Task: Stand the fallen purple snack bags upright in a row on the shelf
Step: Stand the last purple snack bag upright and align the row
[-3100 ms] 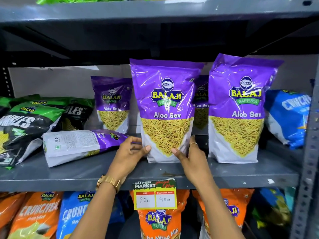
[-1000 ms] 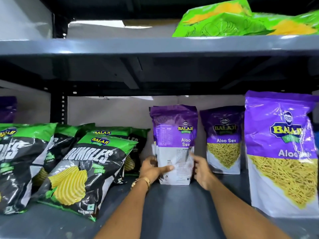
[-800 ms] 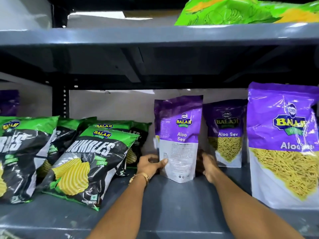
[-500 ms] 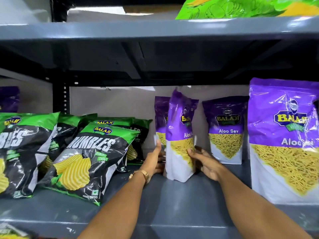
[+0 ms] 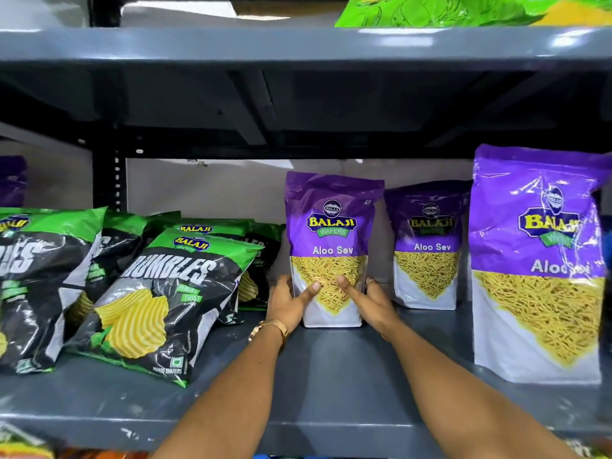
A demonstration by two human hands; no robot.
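Steadying a purple snack bag (image 5: 332, 250) upright near the back of the grey shelf (image 5: 331, 376), I have both hands around its lower part. It faces front, label readable, base flat on the shelf. My left hand (image 5: 287, 303) cups its lower left edge with the thumb across the front; my right hand (image 5: 371, 301) cups the lower right edge the same way, so the bag sits between my palms, grasped low on both sides. Holding it near the base probably keeps the soft bag from tipping while it settles.

Just to its right stands a second purple bag (image 5: 427, 246), also upright at the back, making a row of 2. Further right and nearer the front, a third purple bag (image 5: 536, 263) stands upright. To the left, green and black chip bags (image 5: 165, 293) lean backwards in a cluster, close to my left hand. I see no purple bag lying flat here.
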